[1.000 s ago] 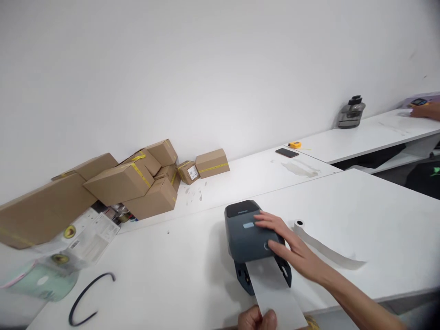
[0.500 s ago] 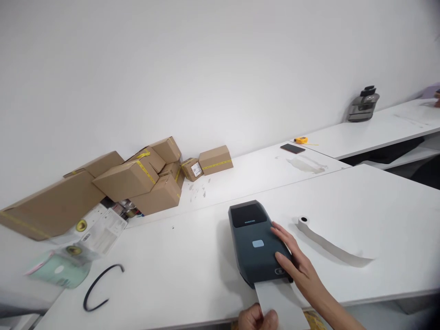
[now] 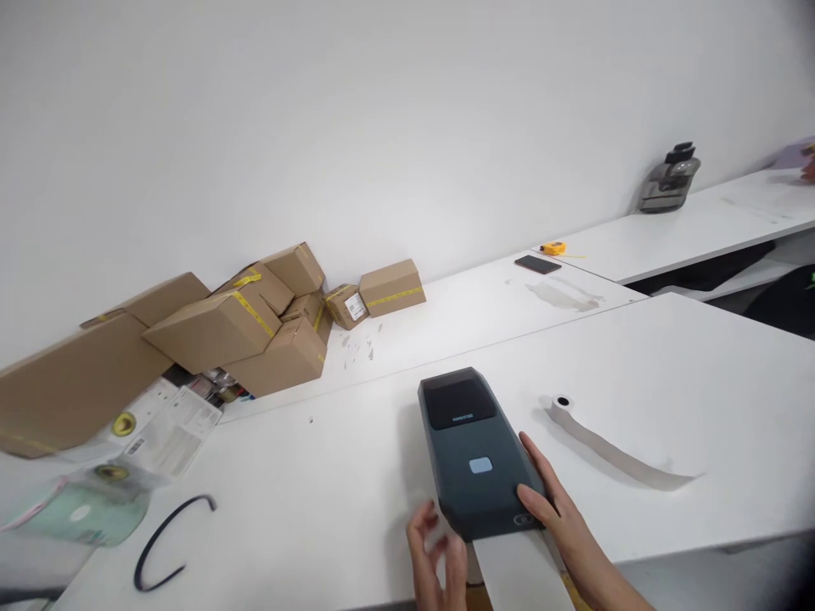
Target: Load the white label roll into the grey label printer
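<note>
A dark teal portable label printer (image 3: 487, 492) lies near the table's front edge, with a dark window at its far end and a pale blue button on top. White paper (image 3: 522, 573) sticks out of its near end and hangs past the edge. My right hand (image 3: 566, 526) grips the printer's right side, thumb on top and fingers down along the flank. Beside the printer's lower left corner is my left hand (image 3: 436, 556), slightly blurred, its fingers curved and apart and holding nothing; whether it touches the printer I cannot tell.
A partly unrolled paper roll (image 3: 564, 403) lies right of the printer. Cardboard boxes (image 3: 216, 327) are piled at the back left. Nearer are plastic packages (image 3: 171, 433), a mint pouch (image 3: 95, 513) and a black curved strip (image 3: 149, 543). A phone (image 3: 538, 264) and tape measure (image 3: 553, 248) lie further back.
My left hand has let go of the paper and moved up and left to the printer's corner. My right hand has slid slightly down the printer's side. The view has shifted slightly.
</note>
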The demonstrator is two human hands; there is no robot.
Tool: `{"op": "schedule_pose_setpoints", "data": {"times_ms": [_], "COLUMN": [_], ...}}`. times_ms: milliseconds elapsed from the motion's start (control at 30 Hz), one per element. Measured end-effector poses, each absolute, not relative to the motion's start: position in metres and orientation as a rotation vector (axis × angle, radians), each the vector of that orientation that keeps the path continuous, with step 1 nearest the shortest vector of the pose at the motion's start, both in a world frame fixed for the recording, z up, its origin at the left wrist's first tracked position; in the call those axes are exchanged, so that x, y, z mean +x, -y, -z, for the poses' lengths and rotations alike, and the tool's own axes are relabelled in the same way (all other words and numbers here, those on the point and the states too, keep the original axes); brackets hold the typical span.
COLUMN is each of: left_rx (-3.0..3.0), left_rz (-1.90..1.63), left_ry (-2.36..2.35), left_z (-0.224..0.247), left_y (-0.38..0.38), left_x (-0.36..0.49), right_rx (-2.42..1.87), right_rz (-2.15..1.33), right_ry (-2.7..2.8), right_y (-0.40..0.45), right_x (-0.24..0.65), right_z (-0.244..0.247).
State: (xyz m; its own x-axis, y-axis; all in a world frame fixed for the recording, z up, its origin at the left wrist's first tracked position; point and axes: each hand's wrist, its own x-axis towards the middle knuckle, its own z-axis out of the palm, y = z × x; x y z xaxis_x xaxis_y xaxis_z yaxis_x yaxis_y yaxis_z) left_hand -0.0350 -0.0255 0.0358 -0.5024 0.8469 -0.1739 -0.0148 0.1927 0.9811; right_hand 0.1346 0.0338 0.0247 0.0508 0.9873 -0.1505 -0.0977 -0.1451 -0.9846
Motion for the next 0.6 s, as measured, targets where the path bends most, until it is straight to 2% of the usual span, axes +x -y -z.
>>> {"op": "schedule_pose_setpoints", "data": {"times_ms": [133,233,433,600], "left_rx": [0.806,0.762,0.79,0.891], "left_rz": [-1.37,-1.319,-1.353,-1.386], "left_ry": [-1.52,-1.392,-1.488,-1.522], "left_z": [-0.059,-0.06,-0.046,-0.052], "left_y": [-0.003,-0.013,-0.013,-0.018], "left_x": [-0.029,-0.024,-0.025,-0.027], "right_rx": [-1.279,-1.242,-1.213,-1.179], "right_rz": [-1.344,-1.352,-1.25,-1.226], "right_ry": [1.029,1.061,1.121,1.134], "right_y": [-0.034,-0.035,-0.038,-0.038], "right_x": [0.135,0.138,0.139,0.135], "right_z": [-0.022,-0.017,-0.014,-0.021]}}
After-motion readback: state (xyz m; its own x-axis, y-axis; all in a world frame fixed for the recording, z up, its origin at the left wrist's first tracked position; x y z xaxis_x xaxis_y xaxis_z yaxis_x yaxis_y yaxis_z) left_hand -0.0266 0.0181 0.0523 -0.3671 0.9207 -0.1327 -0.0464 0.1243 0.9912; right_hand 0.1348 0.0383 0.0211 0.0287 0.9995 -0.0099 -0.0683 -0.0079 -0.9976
